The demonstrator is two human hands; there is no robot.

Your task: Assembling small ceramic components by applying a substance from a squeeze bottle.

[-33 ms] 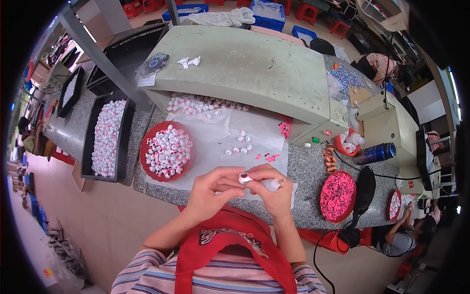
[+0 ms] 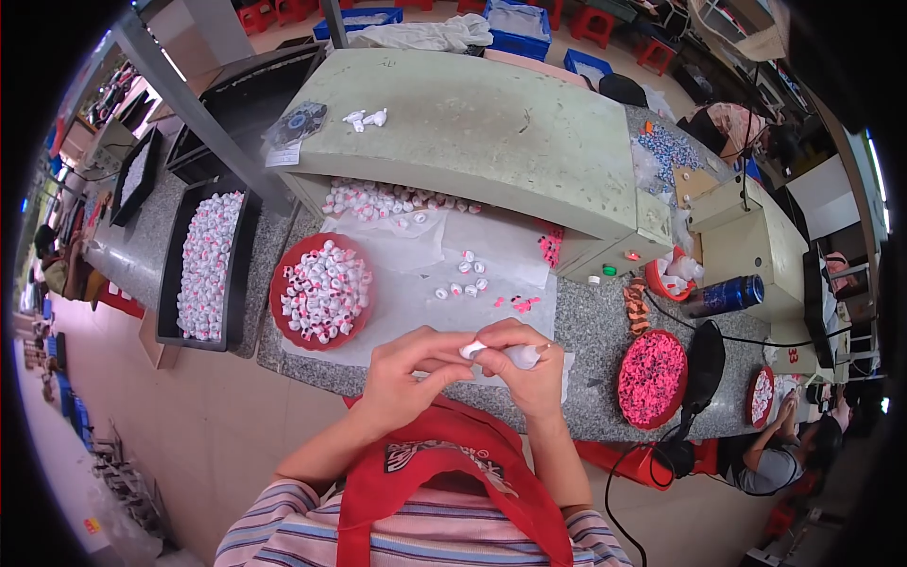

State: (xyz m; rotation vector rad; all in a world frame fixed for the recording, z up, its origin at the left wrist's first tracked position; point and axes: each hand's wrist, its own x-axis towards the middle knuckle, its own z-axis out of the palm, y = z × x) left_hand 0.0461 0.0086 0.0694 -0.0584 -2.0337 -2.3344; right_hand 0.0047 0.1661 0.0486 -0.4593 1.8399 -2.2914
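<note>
Both the left hand and right hand pinch 1 small white cap together, steadying it, with the red bowl at 10 o'clock.

Small white plastic piece pinched against a white bottle

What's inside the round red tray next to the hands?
The red tray holds a heap of small white pieces with pink spots. They fill most of it, leaving only the rim and a little floor bare. Whatever lies beneath the heap is covered.
</note>
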